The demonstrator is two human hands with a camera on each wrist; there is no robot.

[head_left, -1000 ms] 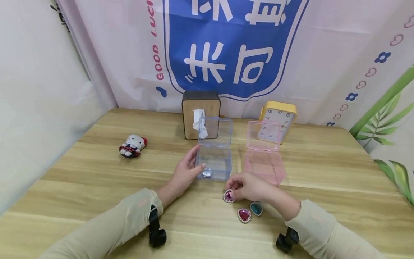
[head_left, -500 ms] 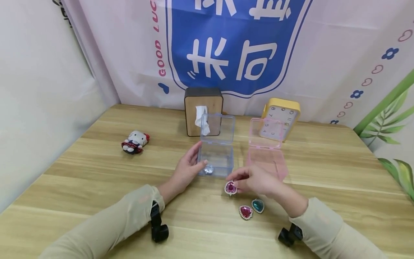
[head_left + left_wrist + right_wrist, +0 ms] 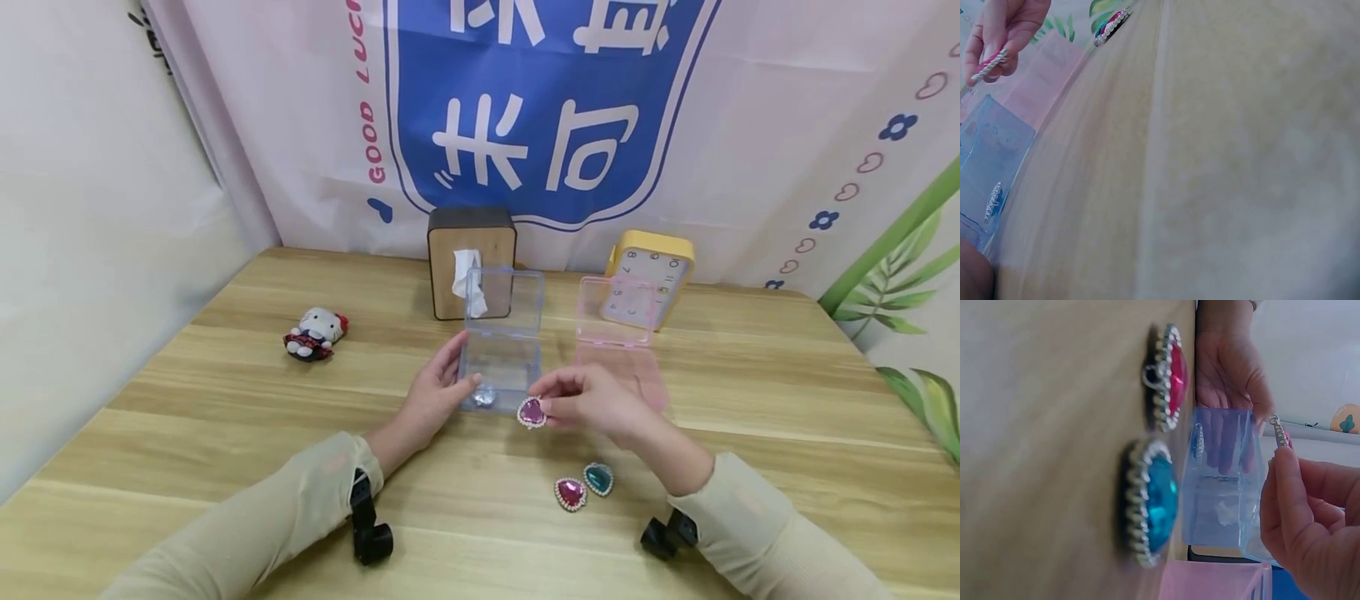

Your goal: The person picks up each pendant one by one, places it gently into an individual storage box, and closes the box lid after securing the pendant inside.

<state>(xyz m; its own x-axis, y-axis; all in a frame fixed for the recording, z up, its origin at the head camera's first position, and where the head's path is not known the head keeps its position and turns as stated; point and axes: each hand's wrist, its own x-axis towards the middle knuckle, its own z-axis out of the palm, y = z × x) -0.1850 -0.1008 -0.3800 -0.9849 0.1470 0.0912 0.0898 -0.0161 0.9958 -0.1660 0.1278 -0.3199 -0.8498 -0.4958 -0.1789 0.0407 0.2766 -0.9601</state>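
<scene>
My right hand (image 3: 600, 404) pinches a purple-pink heart-shaped gem pendant (image 3: 532, 412) with a beaded silver rim, at the front right corner of a clear blue plastic box (image 3: 501, 360). The box's lid stands up. My left hand (image 3: 431, 396) holds the box's left side, thumb over the front rim and fingers along the outer wall. A clear gem piece (image 3: 483, 395) lies inside the box, near its front left. On the table toward me lie a red-pink heart pendant (image 3: 571, 493) and a teal heart pendant (image 3: 1161, 503), side by side.
A clear pink box (image 3: 654, 379), lid up, stands right of the blue one, partly behind my right hand. Behind them are a wooden tissue box (image 3: 491, 246) and a yellow clock (image 3: 660, 243). A small cat doll (image 3: 315, 333) lies at the left.
My right hand has lifted the purple-pink pendant from near the tabletop up to the blue box's front right corner. My left hand keeps its place on the box.
</scene>
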